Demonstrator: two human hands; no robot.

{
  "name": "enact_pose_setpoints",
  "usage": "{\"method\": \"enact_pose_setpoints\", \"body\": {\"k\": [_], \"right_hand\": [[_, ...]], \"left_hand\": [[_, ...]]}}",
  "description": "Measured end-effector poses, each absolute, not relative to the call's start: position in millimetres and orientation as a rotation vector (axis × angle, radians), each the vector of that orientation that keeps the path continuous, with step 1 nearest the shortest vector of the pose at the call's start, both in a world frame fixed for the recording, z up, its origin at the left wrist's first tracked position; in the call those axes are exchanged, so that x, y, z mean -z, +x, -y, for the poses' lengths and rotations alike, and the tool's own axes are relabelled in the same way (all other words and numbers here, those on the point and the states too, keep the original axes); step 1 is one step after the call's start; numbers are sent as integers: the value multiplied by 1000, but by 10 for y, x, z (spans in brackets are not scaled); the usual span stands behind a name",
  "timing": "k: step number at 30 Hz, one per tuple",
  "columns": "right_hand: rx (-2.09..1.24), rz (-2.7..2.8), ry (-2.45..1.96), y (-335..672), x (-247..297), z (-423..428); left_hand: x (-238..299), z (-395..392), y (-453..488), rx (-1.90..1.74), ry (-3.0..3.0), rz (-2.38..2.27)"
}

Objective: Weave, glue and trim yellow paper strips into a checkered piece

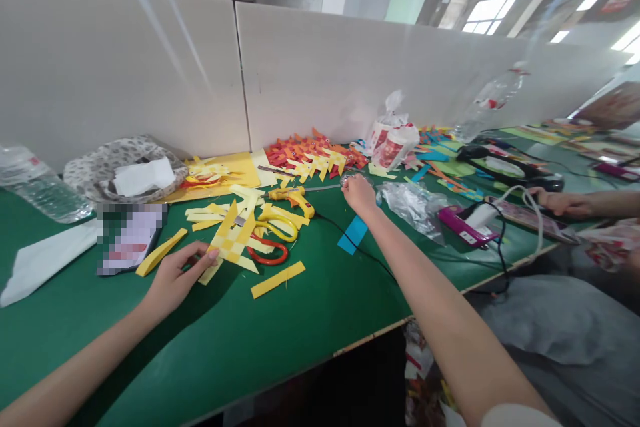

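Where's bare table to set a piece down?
Widest: the near side of the table, between left forearm and right forearm, below the loose yellow strip. Smaller: between the red scissor handle and blue strip. Crowded: around the glue gun.

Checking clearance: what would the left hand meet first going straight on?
Past the woven yellow paper it holds, the left hand would likely meet the red scissors handle first; depth is unclear.

whatever the right hand (360, 195) may grip is hidden.
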State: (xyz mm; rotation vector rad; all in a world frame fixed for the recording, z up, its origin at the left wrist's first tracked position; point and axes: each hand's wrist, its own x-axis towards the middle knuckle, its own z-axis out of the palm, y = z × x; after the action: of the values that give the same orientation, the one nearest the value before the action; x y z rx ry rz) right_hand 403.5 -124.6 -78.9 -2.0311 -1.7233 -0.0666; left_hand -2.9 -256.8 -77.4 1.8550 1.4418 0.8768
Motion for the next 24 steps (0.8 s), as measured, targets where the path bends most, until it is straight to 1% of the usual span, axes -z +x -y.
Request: {"method": "enact_pose_setpoints", "body": {"k": [5, 15, 20, 24], "right_hand": [[155, 1781, -2021, 4039, 767, 1262], [393, 1774, -1872, 3875, 445, 1758], [310, 1761, -1864, 3858, 420, 1738], [156, 1866, -1744, 3393, 406, 1858]], "left_hand": [[806, 2558, -47, -869, 1823, -1403], [802, 2544, -57, -991, 1613, -1388], [776, 2542, -84, -1108, 1591, -1383], [772, 2470, -170, -1351, 1513, -1428]]}}
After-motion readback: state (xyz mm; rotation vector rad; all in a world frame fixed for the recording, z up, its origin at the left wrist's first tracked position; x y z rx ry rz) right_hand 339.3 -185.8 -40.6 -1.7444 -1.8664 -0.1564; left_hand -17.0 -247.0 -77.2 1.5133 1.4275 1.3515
